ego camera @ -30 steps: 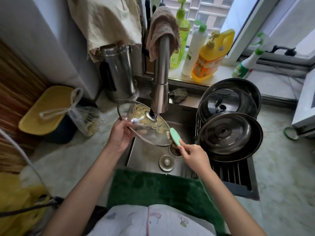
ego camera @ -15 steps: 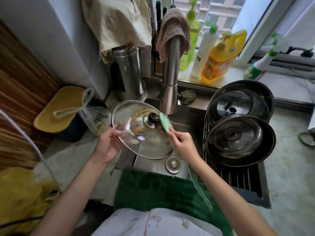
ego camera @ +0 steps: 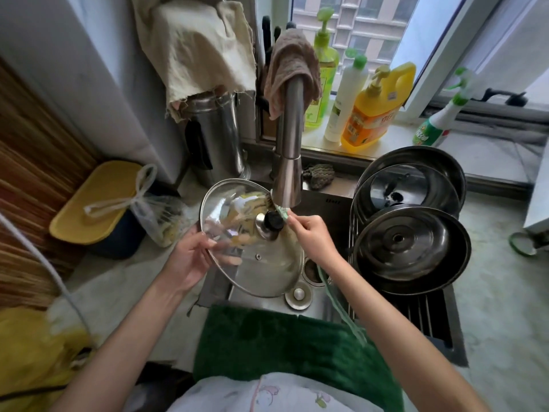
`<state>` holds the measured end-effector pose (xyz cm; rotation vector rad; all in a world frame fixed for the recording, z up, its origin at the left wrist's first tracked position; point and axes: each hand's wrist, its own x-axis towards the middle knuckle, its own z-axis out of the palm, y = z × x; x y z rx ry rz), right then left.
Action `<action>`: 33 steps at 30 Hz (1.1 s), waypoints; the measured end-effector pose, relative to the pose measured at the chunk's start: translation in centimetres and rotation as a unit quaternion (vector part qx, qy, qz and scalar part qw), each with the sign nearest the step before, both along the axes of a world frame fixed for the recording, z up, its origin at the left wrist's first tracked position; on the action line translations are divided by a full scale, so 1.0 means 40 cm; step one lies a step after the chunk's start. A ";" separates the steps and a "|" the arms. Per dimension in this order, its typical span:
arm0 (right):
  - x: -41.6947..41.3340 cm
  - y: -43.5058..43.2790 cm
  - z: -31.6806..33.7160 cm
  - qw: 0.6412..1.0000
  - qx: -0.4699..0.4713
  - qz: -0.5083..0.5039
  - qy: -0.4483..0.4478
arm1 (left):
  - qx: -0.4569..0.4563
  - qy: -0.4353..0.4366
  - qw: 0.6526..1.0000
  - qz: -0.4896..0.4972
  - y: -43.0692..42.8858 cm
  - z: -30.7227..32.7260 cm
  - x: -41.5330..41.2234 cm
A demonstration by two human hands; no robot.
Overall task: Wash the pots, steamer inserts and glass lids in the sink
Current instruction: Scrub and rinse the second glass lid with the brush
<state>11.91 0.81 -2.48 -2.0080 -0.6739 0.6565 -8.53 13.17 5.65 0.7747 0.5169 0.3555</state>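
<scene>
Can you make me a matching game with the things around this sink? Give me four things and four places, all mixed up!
Things:
1. glass lid
2. brown cloth
3. yellow soap jug
4. green towel

Places:
A. on the windowsill
B. draped over the tap
C. held in the left hand over the sink
D. on the sink's front edge

Pairs: 1-C, 2-B, 3-A, 4-D

- Faucet point(ego camera: 288, 162) hangs right over the glass lid point(ego camera: 252, 239), blocking the way from above.
- Stacked pots point(ego camera: 411, 248) wall off the sink's point(ego camera: 332, 203) right side.
- Open basin shows just beneath the lid.
</scene>
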 end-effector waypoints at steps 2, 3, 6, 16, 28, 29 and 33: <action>0.019 0.002 0.009 0.999 -0.029 0.003 -0.021 | -0.009 -0.006 1.000 -0.010 0.004 -0.006 0.004; 0.033 0.002 0.009 0.999 -0.043 -0.013 -0.025 | -0.002 0.001 1.000 -0.013 0.003 -0.010 0.004; 0.033 0.008 0.022 0.999 0.001 -0.035 -0.008 | 0.016 0.004 0.999 -0.043 0.003 -0.022 0.011; 0.007 -0.016 0.058 0.988 -0.061 0.007 -0.144 | 0.041 -0.013 0.992 -0.118 -0.012 -0.061 0.025; -0.055 -0.006 0.112 0.950 -0.145 0.038 -0.273 | 0.063 0.063 0.990 -0.107 -0.030 -0.069 0.085; -0.028 0.000 0.099 0.956 -0.178 0.014 -0.235 | 0.061 0.060 0.989 -0.118 -0.035 -0.068 0.085; -0.023 -0.027 0.086 0.969 -0.155 0.006 -0.194 | 0.083 0.059 0.981 -0.163 -0.048 -0.069 0.083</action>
